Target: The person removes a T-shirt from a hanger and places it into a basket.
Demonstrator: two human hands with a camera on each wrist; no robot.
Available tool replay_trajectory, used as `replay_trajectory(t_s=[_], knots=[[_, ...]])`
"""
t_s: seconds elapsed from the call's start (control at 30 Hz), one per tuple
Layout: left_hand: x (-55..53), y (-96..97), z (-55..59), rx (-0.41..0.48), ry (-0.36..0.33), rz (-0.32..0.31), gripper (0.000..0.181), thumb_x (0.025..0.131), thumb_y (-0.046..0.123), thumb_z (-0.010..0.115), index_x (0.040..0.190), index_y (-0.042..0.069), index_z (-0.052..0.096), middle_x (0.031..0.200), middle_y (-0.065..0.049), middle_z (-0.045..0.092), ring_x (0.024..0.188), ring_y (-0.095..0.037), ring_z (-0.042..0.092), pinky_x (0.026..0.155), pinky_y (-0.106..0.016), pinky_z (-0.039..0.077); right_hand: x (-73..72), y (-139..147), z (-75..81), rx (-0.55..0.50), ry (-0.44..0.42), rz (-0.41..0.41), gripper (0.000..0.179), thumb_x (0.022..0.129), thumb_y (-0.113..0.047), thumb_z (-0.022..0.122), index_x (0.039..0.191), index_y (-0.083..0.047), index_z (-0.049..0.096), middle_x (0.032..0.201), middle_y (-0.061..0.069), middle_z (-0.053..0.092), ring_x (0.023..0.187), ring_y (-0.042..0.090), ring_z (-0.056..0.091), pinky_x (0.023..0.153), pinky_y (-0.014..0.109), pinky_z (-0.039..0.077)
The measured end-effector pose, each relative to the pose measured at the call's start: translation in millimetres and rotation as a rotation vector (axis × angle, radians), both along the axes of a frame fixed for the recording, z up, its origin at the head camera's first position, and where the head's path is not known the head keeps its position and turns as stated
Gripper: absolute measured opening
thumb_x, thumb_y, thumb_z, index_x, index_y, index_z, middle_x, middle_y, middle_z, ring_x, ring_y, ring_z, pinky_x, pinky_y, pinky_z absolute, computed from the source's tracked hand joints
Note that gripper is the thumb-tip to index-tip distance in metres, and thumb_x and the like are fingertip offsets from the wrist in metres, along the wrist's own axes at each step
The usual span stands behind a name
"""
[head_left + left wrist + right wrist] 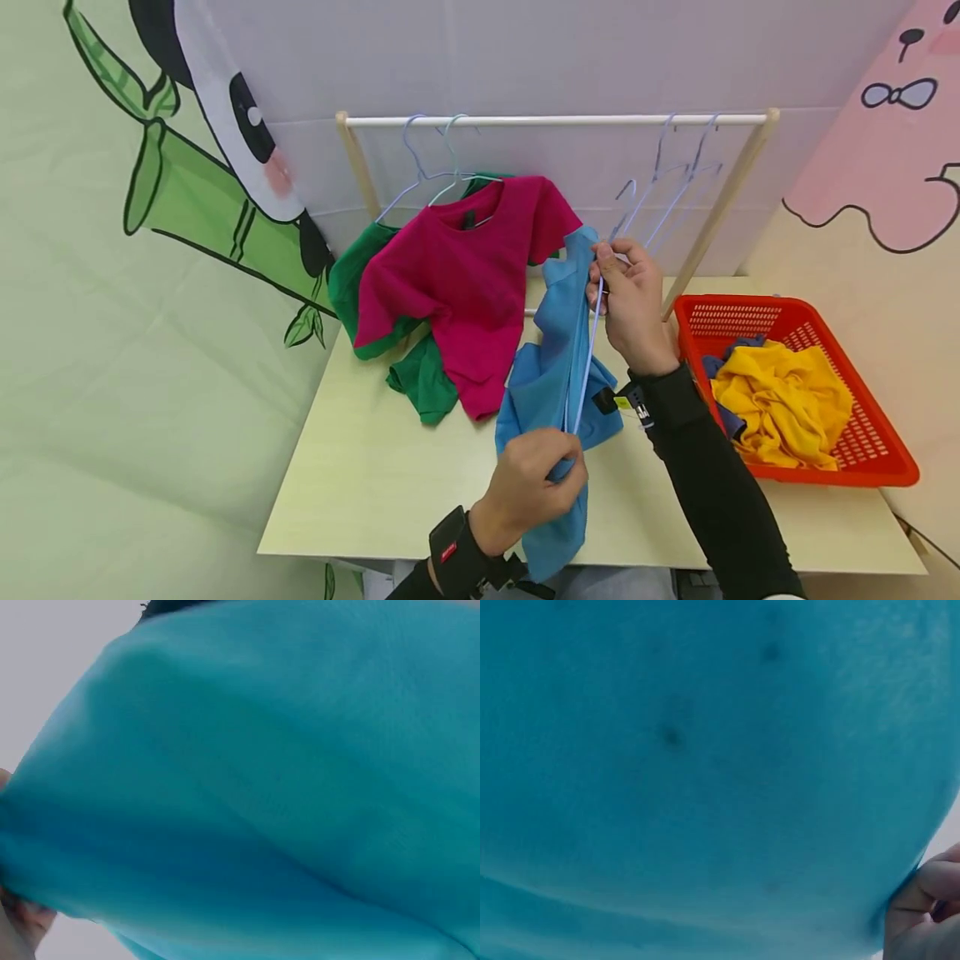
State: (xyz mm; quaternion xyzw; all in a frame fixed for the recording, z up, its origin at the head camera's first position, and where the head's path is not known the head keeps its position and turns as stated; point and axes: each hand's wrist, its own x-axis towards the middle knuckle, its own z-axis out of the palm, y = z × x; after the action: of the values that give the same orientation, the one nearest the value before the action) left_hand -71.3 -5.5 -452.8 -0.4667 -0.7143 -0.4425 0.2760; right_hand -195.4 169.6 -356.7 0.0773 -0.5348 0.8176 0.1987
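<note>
Red shirt (472, 275), green shirt (423, 383) hung from rail (555, 121); blue shirt (543, 358) off rail, left hand (536, 483) curled round cloth, right hand (633, 304) pinching edge; hanger (591, 342) seating hard to tell; yellow cloth (787, 400), navy cloth (731, 420) left in basket (832, 478)

The head view looks forward and down; both wrist views share blue cloth (262, 776) up close.
</note>
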Motion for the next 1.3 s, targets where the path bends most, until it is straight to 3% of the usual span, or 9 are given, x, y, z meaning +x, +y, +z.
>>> replay_trajectory(t_s=[0.13,0.27,0.57,0.7,0.77,0.9,0.97,1.07,1.3], knots=[[-8.8,-3.3,-14.5,-0.018,0.039,-0.067,0.016,0.088,-0.006,0.068,0.087,0.009,0.062,0.072,0.000,0.058,0.064,-0.007,0.056,0.068,-0.011,0.047,5.0,3,-1.1,-0.018,0.017,0.016,0.011,0.111,-0.009,0.053,0.112,0.000,0.060,0.077,0.005,0.059,0.055,0.011,0.050,0.052,0.016,0.048],[-24.8,-8.8,-28.1,-0.019,0.023,0.006,0.023,0.082,-0.009,0.073,0.088,0.008,0.058,0.075,-0.001,0.056,0.065,-0.009,0.053,0.066,-0.014,0.047,13.7,7,1.6,-0.043,-0.035,0.081,0.012,0.112,-0.013,0.054,0.112,-0.003,0.060,0.080,0.005,0.060,0.056,0.011,0.049,0.052,0.016,0.047],[-67.2,-3.2,-41.7,-0.148,-0.435,0.324,0.025,0.093,-0.002,0.075,0.090,0.010,0.054,0.083,-0.002,0.049,0.074,-0.013,0.049,0.064,-0.025,0.041,49.0,19,-6.5,0.123,-0.123,0.170,0.014,0.113,-0.011,0.053,0.113,-0.002,0.063,0.075,0.005,0.061,0.049,0.013,0.052,0.049,0.018,0.047],[-84.6,2.3,-56.5,-0.369,-0.601,0.334,0.014,0.100,0.009,0.072,0.101,0.005,0.059,0.100,-0.012,0.053,0.089,-0.024,0.056,0.074,-0.033,0.050,67.0,21,-2.1,0.210,-0.096,0.185,0.013,0.112,-0.007,0.054,0.109,0.000,0.065,0.073,0.005,0.062,0.047,0.015,0.051,0.046,0.020,0.046],[-88.2,5.7,-68.9,-0.538,-0.700,0.303,0.028,0.103,0.021,0.070,0.117,-0.002,0.062,0.124,-0.022,0.055,0.115,-0.035,0.059,0.092,-0.044,0.054,75.9,23,4.3,0.242,-0.060,0.173,0.013,0.111,-0.005,0.056,0.107,0.001,0.067,0.071,0.006,0.062,0.045,0.017,0.050,0.044,0.021,0.045],[-85.8,10.8,-101.3,-0.858,-0.815,0.243,0.071,0.097,0.040,0.074,0.152,0.001,0.052,0.167,-0.033,0.025,0.154,-0.056,0.023,0.119,-0.068,0.032,89.1,23,21.3,0.260,0.059,0.167,0.013,0.109,0.001,0.056,0.106,0.007,0.066,0.070,0.009,0.062,0.043,0.019,0.049,0.041,0.023,0.043],[-81.2,12.0,-121.1,-0.967,-0.799,0.243,0.083,0.095,0.044,0.076,0.162,0.009,0.043,0.174,-0.029,0.012,0.158,-0.056,0.013,0.122,-0.069,0.026,90.9,22,29.6,0.248,0.101,0.172,0.013,0.109,0.002,0.055,0.107,0.009,0.066,0.070,0.010,0.063,0.043,0.020,0.048,0.041,0.023,0.043],[-69.9,13.2,-137.9,-1.075,-0.689,0.293,0.088,0.095,0.050,0.076,0.166,0.014,0.039,0.174,-0.025,0.011,0.158,-0.054,0.016,0.121,-0.066,0.030,83.6,20,40.2,0.233,0.123,0.171,0.015,0.110,0.001,0.054,0.110,0.009,0.067,0.072,0.010,0.066,0.044,0.019,0.048,0.042,0.023,0.043],[-39.5,16.8,-140.1,-1.130,-0.548,0.351,0.083,0.098,0.056,0.071,0.165,0.018,0.042,0.172,-0.023,0.019,0.155,-0.051,0.024,0.119,-0.061,0.036,33.0,14,70.2,0.207,0.075,0.186,0.021,0.111,-0.006,0.055,0.117,0.012,0.064,0.077,0.006,0.072,0.044,0.016,0.045,0.045,0.020,0.040]])
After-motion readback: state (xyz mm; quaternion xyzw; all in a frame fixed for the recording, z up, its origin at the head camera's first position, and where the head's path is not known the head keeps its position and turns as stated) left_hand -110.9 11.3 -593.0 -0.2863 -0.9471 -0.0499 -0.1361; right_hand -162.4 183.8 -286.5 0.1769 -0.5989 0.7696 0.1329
